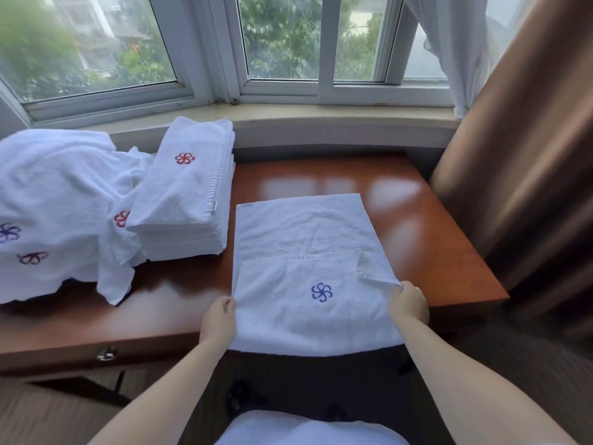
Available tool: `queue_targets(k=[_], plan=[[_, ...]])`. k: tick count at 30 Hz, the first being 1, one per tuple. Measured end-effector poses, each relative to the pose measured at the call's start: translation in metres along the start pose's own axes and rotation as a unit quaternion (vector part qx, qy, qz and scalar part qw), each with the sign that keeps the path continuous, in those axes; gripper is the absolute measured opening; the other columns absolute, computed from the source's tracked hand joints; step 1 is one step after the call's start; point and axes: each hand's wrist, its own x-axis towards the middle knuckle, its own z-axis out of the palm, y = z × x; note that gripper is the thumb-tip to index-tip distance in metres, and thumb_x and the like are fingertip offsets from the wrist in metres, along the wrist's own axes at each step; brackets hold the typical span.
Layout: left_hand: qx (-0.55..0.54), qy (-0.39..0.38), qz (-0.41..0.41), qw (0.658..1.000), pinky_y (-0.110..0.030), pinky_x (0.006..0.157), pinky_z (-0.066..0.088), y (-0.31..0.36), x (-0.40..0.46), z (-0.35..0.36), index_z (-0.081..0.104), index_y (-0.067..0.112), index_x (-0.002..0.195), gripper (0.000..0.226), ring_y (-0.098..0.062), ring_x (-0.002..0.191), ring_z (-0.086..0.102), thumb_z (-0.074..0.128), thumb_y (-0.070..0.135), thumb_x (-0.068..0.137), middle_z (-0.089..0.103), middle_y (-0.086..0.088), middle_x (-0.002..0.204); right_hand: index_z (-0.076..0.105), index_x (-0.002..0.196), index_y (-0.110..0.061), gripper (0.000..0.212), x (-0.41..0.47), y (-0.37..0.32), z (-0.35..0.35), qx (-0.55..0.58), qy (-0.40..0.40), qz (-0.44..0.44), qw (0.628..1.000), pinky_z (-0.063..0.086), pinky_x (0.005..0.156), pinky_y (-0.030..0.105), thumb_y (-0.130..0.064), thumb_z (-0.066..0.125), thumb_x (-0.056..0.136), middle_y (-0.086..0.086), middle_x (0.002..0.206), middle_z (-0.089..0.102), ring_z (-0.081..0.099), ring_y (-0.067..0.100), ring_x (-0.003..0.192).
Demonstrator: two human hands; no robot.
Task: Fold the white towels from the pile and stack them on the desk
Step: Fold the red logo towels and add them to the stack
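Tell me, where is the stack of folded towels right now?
In the head view the stack of folded towels sits on the desk at the left, between the unfolded pile and the towel being folded.

Bare desk (417, 226) lies open right of and behind the spread towel (305, 226), while the folded stack (186, 194) and loose pile (54, 207) crowd the left side, the curtain (529, 155) flanking the right.
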Motion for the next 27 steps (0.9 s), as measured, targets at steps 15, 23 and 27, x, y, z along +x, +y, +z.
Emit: queue_targets(k=[15, 23, 27], plan=[[-0.266, -0.072, -0.014, 0.961, -0.032, 0.074, 0.047, 0.105, 0.042, -0.008, 0.066, 0.002, 0.108, 0.022, -0.022, 0.08, 0.059, 0.065, 0.015, 0.09, 0.065, -0.01, 0.091, 0.055, 0.1, -0.01, 0.028, 0.01, -0.05, -0.002, 0.164, 0.131, -0.044, 0.977, 0.036, 0.068, 0.034, -0.027, 0.032, 0.103, 0.01, 0.099, 0.062, 0.047, 0.026, 0.078], [-0.17, 0.137, 0.197, 0.956, -0.015, 0.062, 0.038, 0.162, 0.103, -0.019, 0.056, 0.018, 0.093, 0.011, -0.007, 0.068, 0.047, 0.051, 0.026, 0.098, 0.052, 0.008, 0.076, 0.055, 0.104, -0.012, 0.029, 0.08, -0.132, -0.026, 0.2, 0.209, -0.068, 0.955, 0.029, 0.066, 0.032, -0.032, 0.033, 0.103, 0.014, 0.101, 0.065, 0.058, 0.036, 0.089], [-0.153, 0.153, 0.157, 0.963, -0.028, 0.07, 0.039, 0.166, 0.148, -0.024, 0.056, 0.018, 0.099, 0.016, -0.02, 0.079, 0.053, 0.049, 0.032, 0.099, 0.057, 0.0, 0.087, 0.056, 0.101, -0.011, 0.034, 0.122, -0.159, -0.025, 0.187, 0.199, -0.076, 0.959, 0.031, 0.068, 0.032, -0.034, 0.031, 0.103, 0.014, 0.102, 0.065, 0.057, 0.034, 0.088]])
